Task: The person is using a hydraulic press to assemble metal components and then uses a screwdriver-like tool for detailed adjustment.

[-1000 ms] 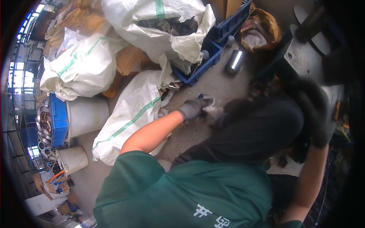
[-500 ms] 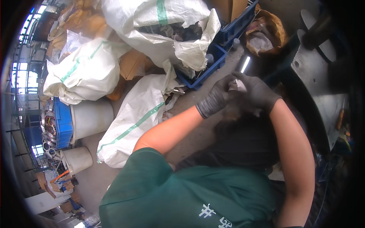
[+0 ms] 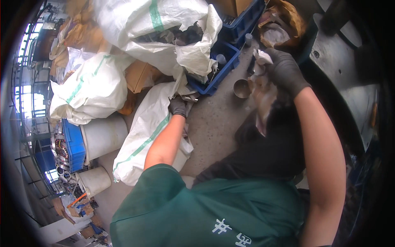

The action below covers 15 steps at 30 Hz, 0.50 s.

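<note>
My left hand, in a dark grey glove, reaches into the mouth of a white woven sack with a green stripe. Its fingers are mostly hidden there, beside some shiny metal pieces. On the right, my gloved right hand is closed on a crumpled whitish rag. Below that hand hangs or lies a ragged brownish-grey sheet, partly blurred; I cannot tell whether it joins the rag. A small round metal cup stands on the floor between my hands.
Blue crates stand beyond the sack. A large open white sack holds dark scraps, with another white sack to its left. A brown paper bag stands at the far right, near a metal machine part. White buckets line the left.
My hands were together over a whitish thing; now they are apart. My left hand has moved left to the sack's mouth, my right slightly up with the rag. The metal cup now shows.
</note>
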Each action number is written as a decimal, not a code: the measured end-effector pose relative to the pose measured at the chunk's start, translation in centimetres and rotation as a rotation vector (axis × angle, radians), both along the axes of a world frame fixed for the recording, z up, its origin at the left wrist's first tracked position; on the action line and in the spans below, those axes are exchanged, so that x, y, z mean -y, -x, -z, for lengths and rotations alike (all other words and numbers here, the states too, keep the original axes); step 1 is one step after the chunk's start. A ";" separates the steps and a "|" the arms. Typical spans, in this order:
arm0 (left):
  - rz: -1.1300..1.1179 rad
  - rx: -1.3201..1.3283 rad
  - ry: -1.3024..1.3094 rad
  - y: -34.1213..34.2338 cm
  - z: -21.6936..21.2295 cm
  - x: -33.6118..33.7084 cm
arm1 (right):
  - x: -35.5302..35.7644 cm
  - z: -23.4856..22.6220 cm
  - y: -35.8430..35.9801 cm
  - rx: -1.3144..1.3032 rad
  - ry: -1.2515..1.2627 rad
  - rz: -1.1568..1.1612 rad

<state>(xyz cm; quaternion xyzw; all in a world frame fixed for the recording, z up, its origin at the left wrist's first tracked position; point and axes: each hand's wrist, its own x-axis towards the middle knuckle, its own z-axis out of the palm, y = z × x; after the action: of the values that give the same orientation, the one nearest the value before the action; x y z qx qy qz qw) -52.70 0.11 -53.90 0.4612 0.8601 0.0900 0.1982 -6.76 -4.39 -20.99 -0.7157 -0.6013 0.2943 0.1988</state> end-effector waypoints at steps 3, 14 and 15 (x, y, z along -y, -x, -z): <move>0.388 -0.130 -0.103 4.2 -2.8 -1.2 | -0.7 0.0 0.6 -0.055 -0.023 -0.039; 0.614 0.127 -0.272 6.1 -10.2 -6.0 | -0.7 -1.2 1.1 0.004 0.047 -0.090; 0.852 -0.113 0.077 2.0 -10.9 -6.2 | -0.1 -0.4 0.2 -0.002 -0.031 -0.047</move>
<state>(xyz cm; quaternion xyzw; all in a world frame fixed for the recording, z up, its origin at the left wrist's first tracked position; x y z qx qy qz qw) -54.74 6.35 -43.00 0.7716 0.6052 -0.0575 0.1872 -6.95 -4.29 -20.63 -0.6980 -0.6222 0.2901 0.2036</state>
